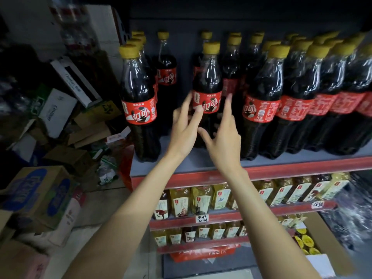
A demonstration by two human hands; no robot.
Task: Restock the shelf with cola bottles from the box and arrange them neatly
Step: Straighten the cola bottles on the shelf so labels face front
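Observation:
Several cola bottles with yellow caps and red labels stand on the grey shelf. One cola bottle stands in the middle, slightly apart from the rows. My left hand reaches to its left side with fingers straight, fingertips touching the label. My right hand is at its right side, index finger extended up beside the label, thumb spread toward the bottle's lower body. Neither hand is curled round the bottle. A front-left bottle stands alone at the shelf's left end. The box with yellow caps sits on the floor, lower right.
Dense rows of cola bottles fill the shelf's right side. Lower shelves hold yellow tea bottles. Piled cardboard boxes and clutter lie on the floor at the left. A gap lies between the left bottle and the middle one.

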